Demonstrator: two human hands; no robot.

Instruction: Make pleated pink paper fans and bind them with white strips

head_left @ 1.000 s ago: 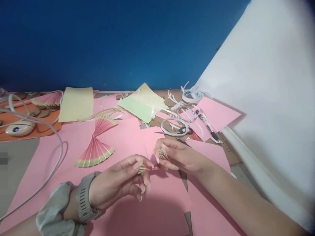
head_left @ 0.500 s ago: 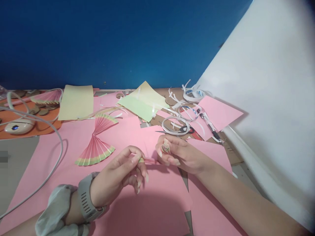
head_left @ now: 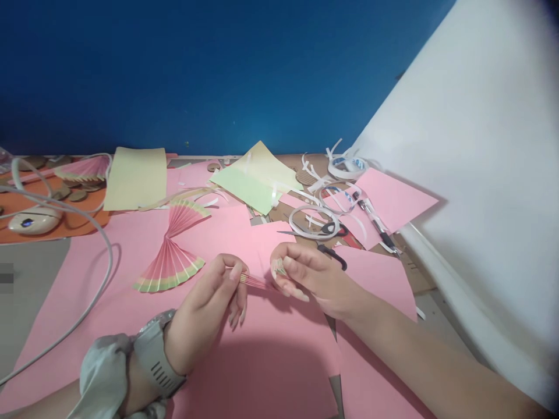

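Observation:
A narrow pleated strip of pink paper (head_left: 258, 281) with yellow-green ends stretches between my two hands. My left hand (head_left: 218, 294), with a grey watch on its wrist, pinches the strip's left end between thumb and index finger. The fingers of my right hand (head_left: 301, 273) close round the other part, where green and cream folded edges show near the fingertips. To the left, a pleated pink paper fan (head_left: 168, 262) with a yellow and green border lies spread in a bow shape on the large pink paper (head_left: 248, 372).
Behind my hands lie a yellow-green sheet (head_left: 257, 180), tape rolls (head_left: 314, 222), scissors (head_left: 334, 228) and a pen (head_left: 376, 224). A white device (head_left: 35, 221) with a cable (head_left: 98, 279) sits at the left. A blue wall (head_left: 218, 75) stands behind.
My left hand has moved slightly left. My right hand has shifted a little left and turned, its thumb now over the folded edges. A black handle has come into view behind it.

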